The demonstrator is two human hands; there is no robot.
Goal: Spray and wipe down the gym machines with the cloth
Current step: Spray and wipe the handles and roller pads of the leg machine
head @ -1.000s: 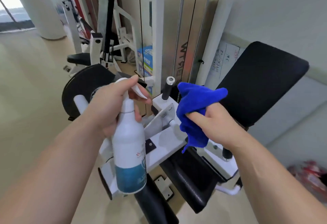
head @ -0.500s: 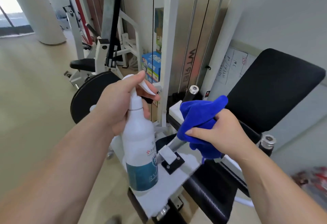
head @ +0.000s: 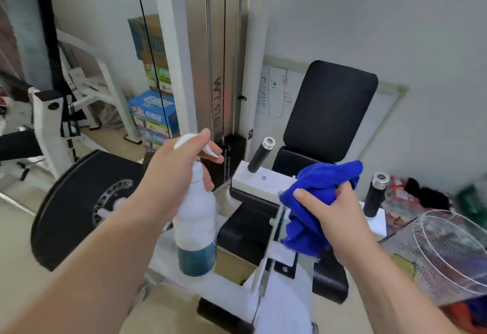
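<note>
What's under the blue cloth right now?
The cloth, bunched in the right hand, hangs over the machine's white frame and black seat pad. The frame part directly beneath it is covered.

The view now swings right and up along the white-framed gym machine (head: 263,183), so its rectangular black padded backrest (head: 330,108) stands nearly upright at centre instead of tilted at the right edge. A second black-gripped handle with a silver cap (head: 375,194) and a round white wire fan guard (head: 453,252) come into view at the right, while the bright doorway and pale floor on the far left drop out. The right hand (head: 334,217), bunching the blue microfibre cloth (head: 316,196), sits lower and further right over the frame, between the two handles. The left hand (head: 168,183) with the white spray bottle (head: 195,223) hangs higher against the weight stack.
</note>
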